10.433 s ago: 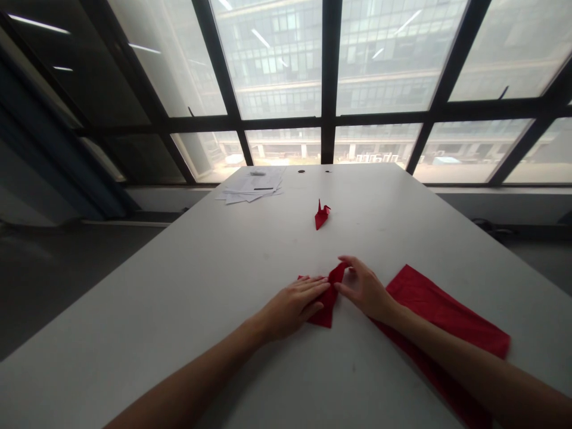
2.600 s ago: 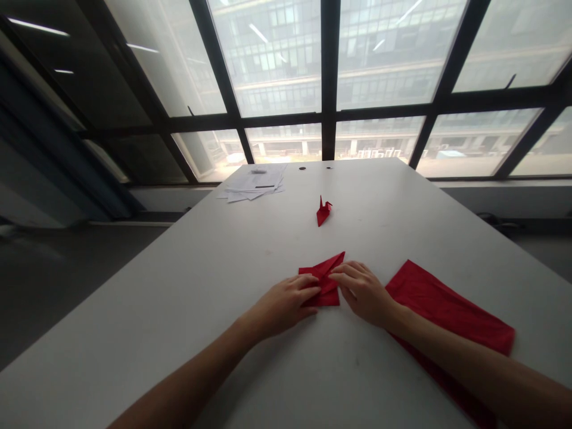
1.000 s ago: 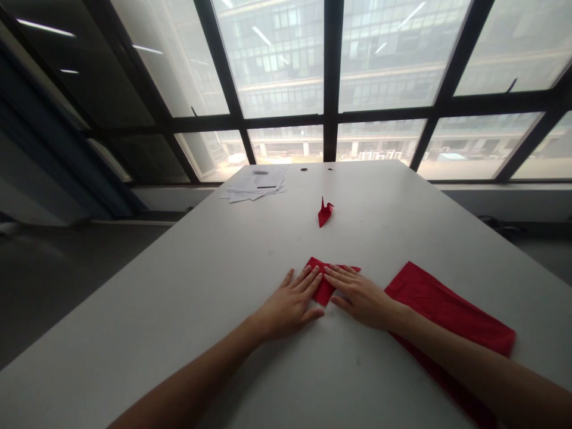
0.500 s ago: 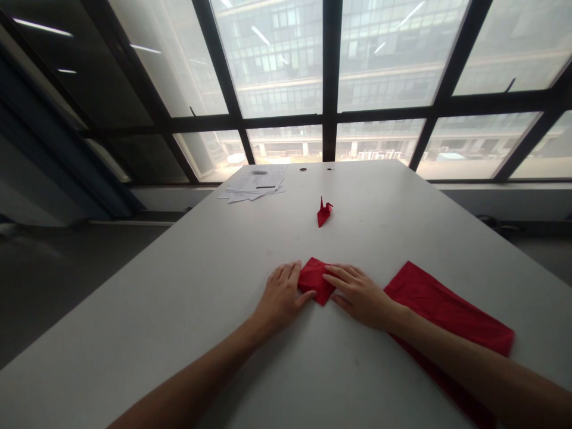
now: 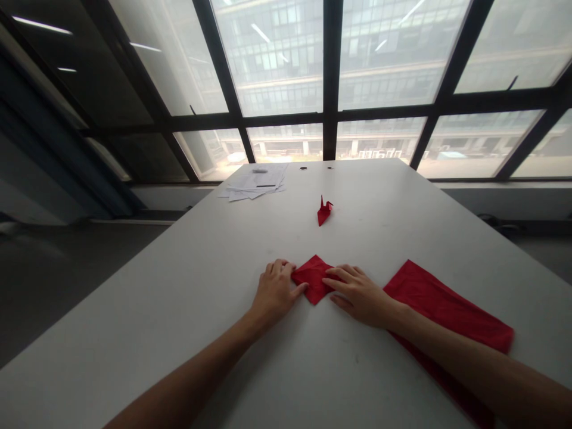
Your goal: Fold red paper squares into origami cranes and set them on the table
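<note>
A small folded red paper (image 5: 314,280) lies on the white table (image 5: 196,280), with a pointed corner toward the windows and another toward me. At its left corner, my left hand (image 5: 274,292) is closed, fingertips and thumb on the paper's edge. My right hand (image 5: 360,293) rests on the right side with its fingers stretched out over the paper, hiding that corner. Farther back on the table stands a red folded paper crane (image 5: 324,212).
A larger red sheet (image 5: 451,307) lies at the right, partly under my right forearm. White papers (image 5: 254,183) with a dark pen-like item (image 5: 266,186) lie at the far left of the table. Two small dark spots are near the far edge. Windows stand beyond.
My left hand has moved a little left, and more of the small red paper's left side shows. My right hand has hardly moved.
</note>
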Available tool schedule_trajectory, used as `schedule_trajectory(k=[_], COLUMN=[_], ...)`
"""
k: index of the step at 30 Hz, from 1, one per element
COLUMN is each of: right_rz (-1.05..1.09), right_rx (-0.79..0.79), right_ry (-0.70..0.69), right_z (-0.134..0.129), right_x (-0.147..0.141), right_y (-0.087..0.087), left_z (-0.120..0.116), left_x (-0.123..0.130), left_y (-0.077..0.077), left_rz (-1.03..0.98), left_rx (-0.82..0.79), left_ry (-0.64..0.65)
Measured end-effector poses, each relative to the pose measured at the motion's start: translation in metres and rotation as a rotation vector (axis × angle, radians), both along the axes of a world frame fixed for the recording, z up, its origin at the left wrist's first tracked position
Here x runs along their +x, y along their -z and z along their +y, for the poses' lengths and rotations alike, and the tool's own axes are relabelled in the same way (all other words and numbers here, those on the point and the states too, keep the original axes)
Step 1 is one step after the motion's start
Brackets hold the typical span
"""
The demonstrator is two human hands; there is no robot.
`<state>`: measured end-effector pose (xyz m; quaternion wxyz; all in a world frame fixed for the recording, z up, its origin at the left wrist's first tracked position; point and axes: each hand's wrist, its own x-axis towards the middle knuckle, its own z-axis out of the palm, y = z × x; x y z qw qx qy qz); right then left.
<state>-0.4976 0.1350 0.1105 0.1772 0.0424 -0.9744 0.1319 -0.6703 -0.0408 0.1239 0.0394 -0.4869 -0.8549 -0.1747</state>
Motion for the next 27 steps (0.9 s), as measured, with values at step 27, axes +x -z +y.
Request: schedule_trajectory(k=[27], right_rz=[0.199], right_rx=[-0.384], right_ry=[0.095], right_z=[0.002], right_x=[-0.004], right_y=[0.005], left_z=[0.001], left_x=[0.026], left_y=[-0.006], left_rz=[-0.552], left_rx=[0.435], left_ry=[0.354])
